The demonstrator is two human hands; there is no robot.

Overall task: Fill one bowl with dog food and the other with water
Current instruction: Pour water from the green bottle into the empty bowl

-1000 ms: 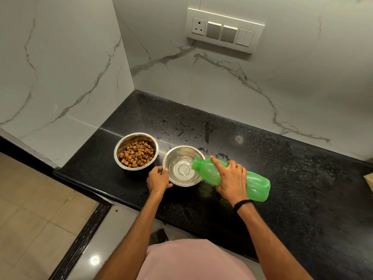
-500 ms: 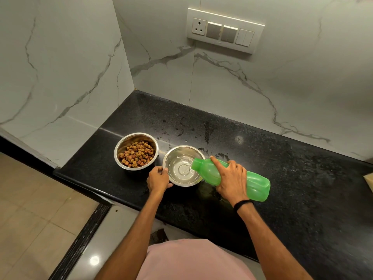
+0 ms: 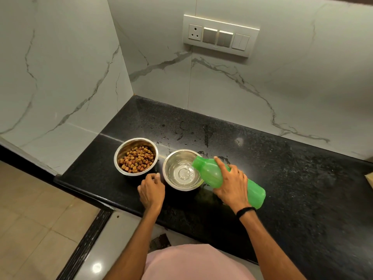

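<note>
Two steel bowls stand side by side on the black countertop [image 3: 292,178]. The left bowl [image 3: 116,158] holds brown dog food [image 3: 137,159]. The right bowl [image 3: 171,161] has a shallow pool of water in it. My right hand [image 3: 230,184] grips a green plastic bottle [image 3: 256,191] around its middle. The bottle is tipped almost level, its mouth over the right bowl's rim, and water runs out. My left hand [image 3: 151,188] hovers just left of the water bowl with loosely curled fingers, holding nothing.
Marble walls close the counter at the back and left, forming a corner. A switch panel [image 3: 221,36] sits on the back wall. Water splashes mark the counter behind the bowls. The counter's front edge runs just below my hands, with tiled floor [image 3: 30,219] beyond.
My left hand has let go of the water bowl's rim and drawn back slightly to the left. The bottle stays tipped over the bowl.
</note>
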